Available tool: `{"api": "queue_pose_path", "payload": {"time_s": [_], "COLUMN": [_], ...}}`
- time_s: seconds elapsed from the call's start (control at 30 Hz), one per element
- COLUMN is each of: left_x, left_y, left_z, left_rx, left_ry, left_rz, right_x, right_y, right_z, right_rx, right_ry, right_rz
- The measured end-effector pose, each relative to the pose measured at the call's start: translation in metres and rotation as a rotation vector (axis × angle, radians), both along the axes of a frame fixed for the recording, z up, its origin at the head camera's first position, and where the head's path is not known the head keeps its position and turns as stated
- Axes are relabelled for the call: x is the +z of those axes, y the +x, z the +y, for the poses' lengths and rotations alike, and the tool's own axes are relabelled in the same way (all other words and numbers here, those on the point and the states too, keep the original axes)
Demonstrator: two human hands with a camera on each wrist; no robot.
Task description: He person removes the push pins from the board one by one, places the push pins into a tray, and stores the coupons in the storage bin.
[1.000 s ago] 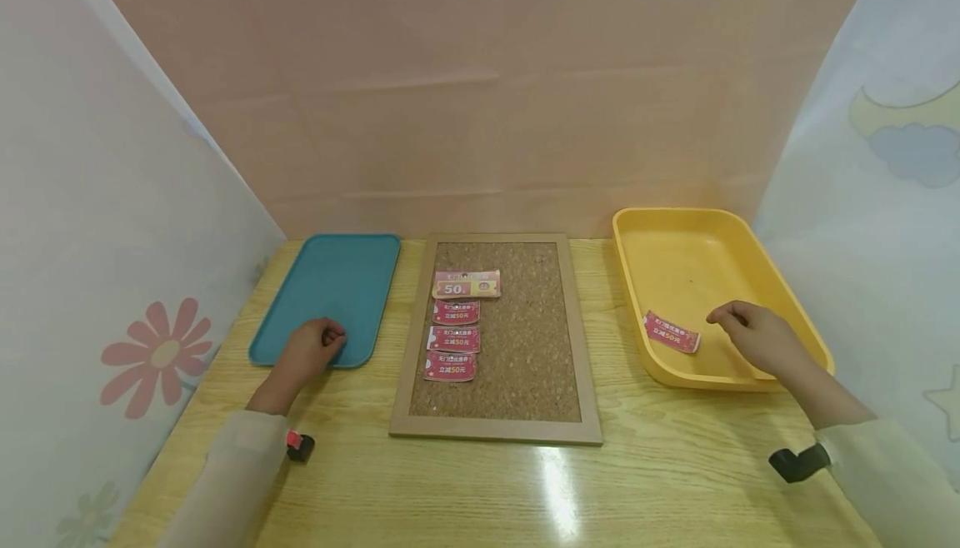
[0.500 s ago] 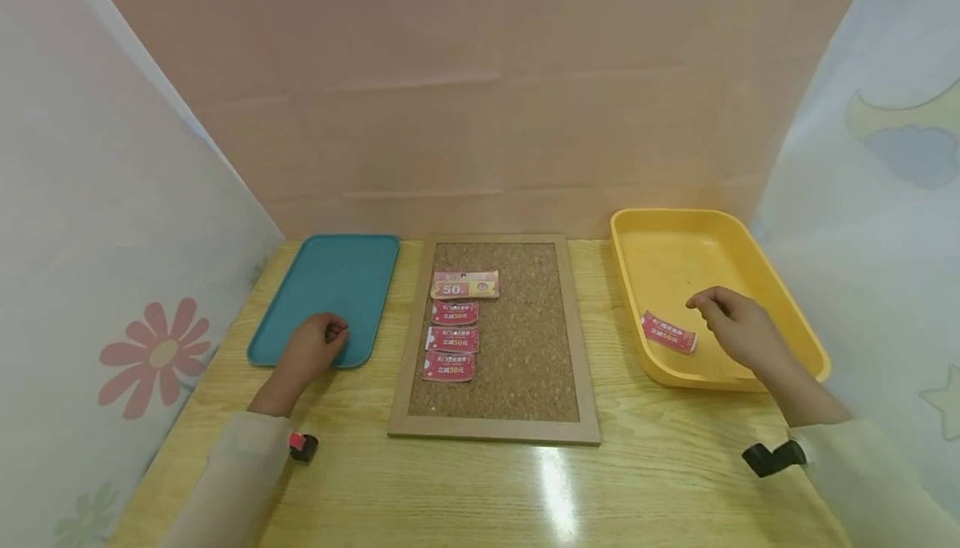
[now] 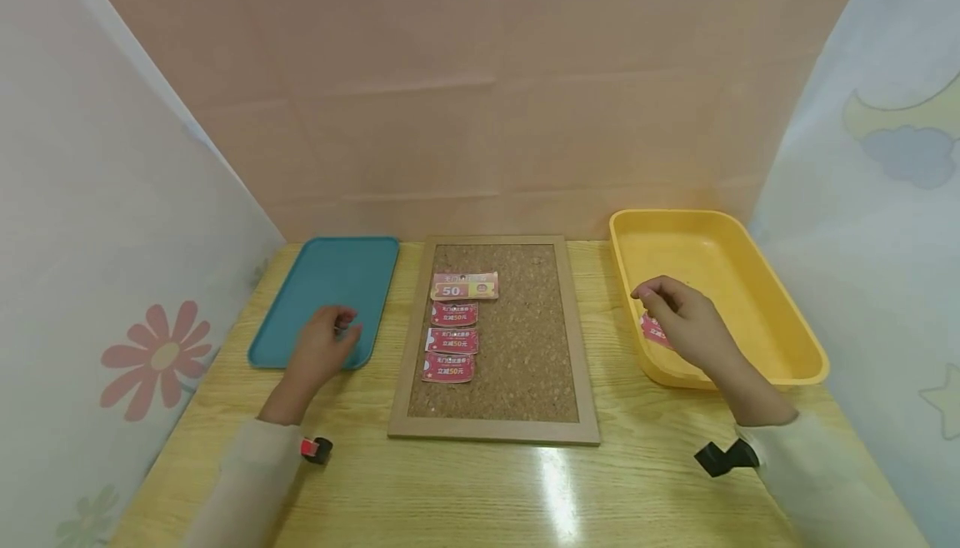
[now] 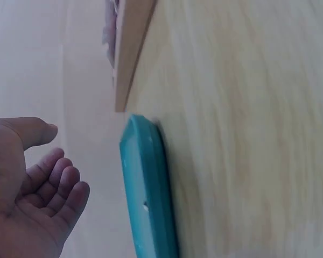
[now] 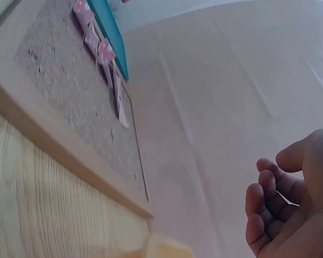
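Vs 1 s ago: over the bin point(image 3: 712, 261), right hand point(image 3: 686, 323) has swung left and now partly hides the loose coupon point(image 3: 652, 331) at the bin's left wall, while by the tray point(image 3: 337, 269) left hand point(image 3: 322, 348) has shifted right, fingers loosening; both hands are slack with nothing in them, so I read the coupon as not picked up, can't tell if touched. Board point(image 3: 525, 348) unchanged: grainy cork, flat pale wood frame. Bin is deep smooth yellow plastic, round-cornered, tray shallow teal, 4 board coupons point(image 3: 452, 341) thin pinkish-red slips, top 1 widest
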State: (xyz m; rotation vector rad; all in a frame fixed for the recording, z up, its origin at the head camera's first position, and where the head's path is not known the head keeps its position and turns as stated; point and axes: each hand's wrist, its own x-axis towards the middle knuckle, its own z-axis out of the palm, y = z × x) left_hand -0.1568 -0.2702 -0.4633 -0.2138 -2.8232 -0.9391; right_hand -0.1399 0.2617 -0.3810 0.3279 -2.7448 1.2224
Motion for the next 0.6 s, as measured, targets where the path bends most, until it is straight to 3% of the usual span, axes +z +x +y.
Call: {"api": "queue_pose_path", "payload": {"time_s": [0.3,0.6], "left_x": [0.010,0.011], "left_y": [0.010,0.019], "left_z": [0.023,0.050], "left_rx": [-0.046,-0.114], "left_ry": [0.013,0.024], "left_rz": [0.027,0.073], "right_x": [-0.003,-0.014], "right_y": [0.002,0.004], "right_z": [-0.025,-0.049], "right_rx": [0.054,0.100], "right_ry": [-0.010,-0.058], "right_rz": [0.064,0.037]}}
